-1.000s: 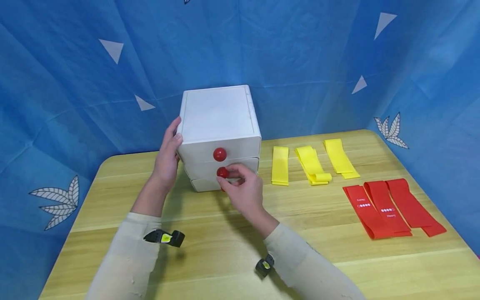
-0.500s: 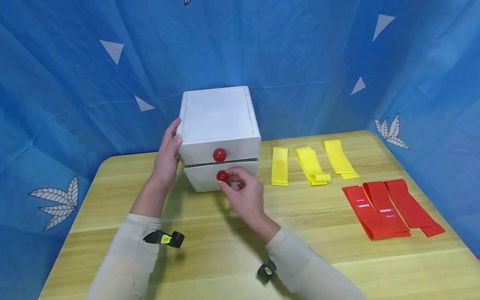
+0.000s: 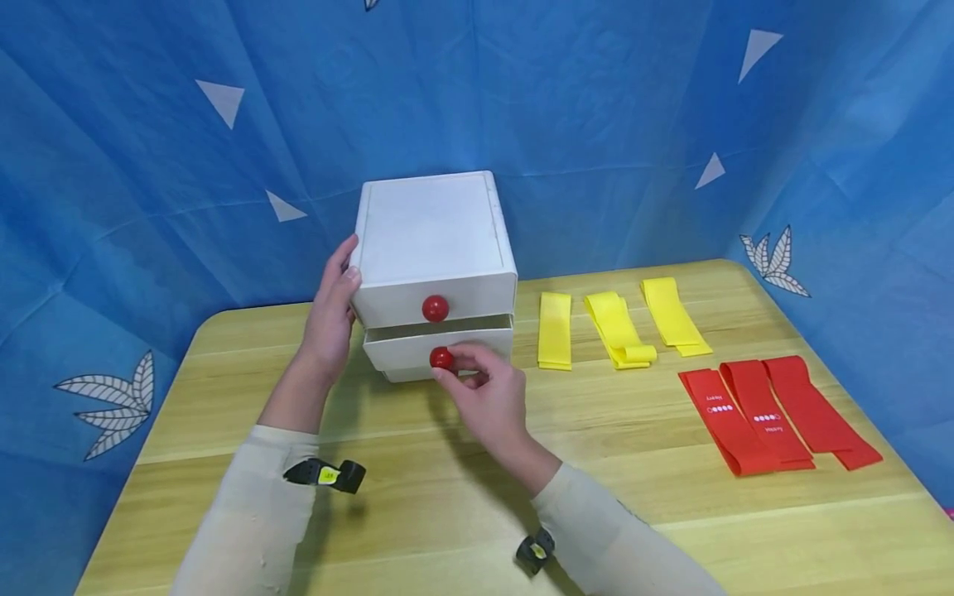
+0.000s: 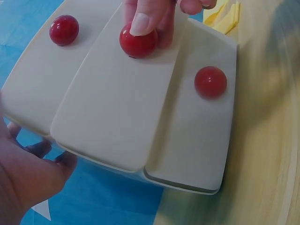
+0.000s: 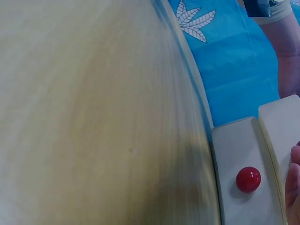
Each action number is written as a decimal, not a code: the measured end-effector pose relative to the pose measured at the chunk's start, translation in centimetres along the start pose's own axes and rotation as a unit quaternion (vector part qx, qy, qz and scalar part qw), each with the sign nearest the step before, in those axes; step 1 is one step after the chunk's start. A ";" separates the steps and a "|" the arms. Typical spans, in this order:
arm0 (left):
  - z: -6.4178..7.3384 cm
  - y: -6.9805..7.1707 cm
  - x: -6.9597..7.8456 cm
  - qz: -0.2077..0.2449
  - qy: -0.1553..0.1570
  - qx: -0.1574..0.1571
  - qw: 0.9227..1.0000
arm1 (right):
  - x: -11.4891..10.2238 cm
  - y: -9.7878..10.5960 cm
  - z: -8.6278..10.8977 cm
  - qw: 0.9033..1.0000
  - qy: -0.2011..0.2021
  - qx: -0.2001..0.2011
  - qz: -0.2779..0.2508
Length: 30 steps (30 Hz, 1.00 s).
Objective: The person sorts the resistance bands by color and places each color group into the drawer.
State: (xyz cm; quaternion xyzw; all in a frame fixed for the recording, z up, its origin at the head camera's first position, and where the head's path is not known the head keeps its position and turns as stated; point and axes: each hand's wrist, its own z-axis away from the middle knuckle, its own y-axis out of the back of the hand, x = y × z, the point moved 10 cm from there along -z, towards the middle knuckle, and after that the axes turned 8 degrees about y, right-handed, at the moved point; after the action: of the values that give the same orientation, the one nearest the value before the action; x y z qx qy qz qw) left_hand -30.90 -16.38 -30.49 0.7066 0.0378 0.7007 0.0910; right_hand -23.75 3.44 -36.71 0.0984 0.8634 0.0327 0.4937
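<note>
A white three-drawer cabinet (image 3: pixel 428 228) stands on the wooden table near the back. My right hand (image 3: pixel 488 401) pinches the red knob (image 3: pixel 441 358) of the middle drawer (image 3: pixel 398 351) between thumb and fingers. That drawer is pulled partway out, with a dark gap above its front. Against the cabinet's left side rests my left hand (image 3: pixel 330 323), its fingers along the wall and thumb by the front edge. The left wrist view shows the top knob (image 4: pixel 64 30) and the bottom knob (image 4: pixel 210 82) untouched. Fingers hide part of the middle knob.
To the cabinet's right lie three folded yellow bands (image 3: pixel 555 331). Nearer the right edge are three folded red bands (image 3: pixel 768 418), two with white print. A blue curtain (image 3: pixel 596 124) hangs close behind the wooden table (image 3: pixel 417 497).
The middle drawer has slid outward toward me, with my right hand moving along on its knob. A gap has opened under the top drawer. My left hand stays in place.
</note>
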 end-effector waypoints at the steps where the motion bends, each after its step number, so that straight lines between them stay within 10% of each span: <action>1: 0.0 0.0 0.1 0.000 -0.001 0.000 1.000 | -0.1 0.0 0.0 1.000 0.000 -0.001 0.000; 30: 0.0 -0.1 0.0 0.008 -0.008 -0.010 1.000 | -1.7 0.7 2.7 0.999 0.004 -0.035 -0.008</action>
State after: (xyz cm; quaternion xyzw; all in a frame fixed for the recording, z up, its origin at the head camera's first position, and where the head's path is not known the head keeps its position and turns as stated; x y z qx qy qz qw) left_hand -30.94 -16.33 -30.53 0.7114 0.0250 0.6962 0.0926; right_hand -20.50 3.66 -36.54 0.0739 0.8646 0.0594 0.4934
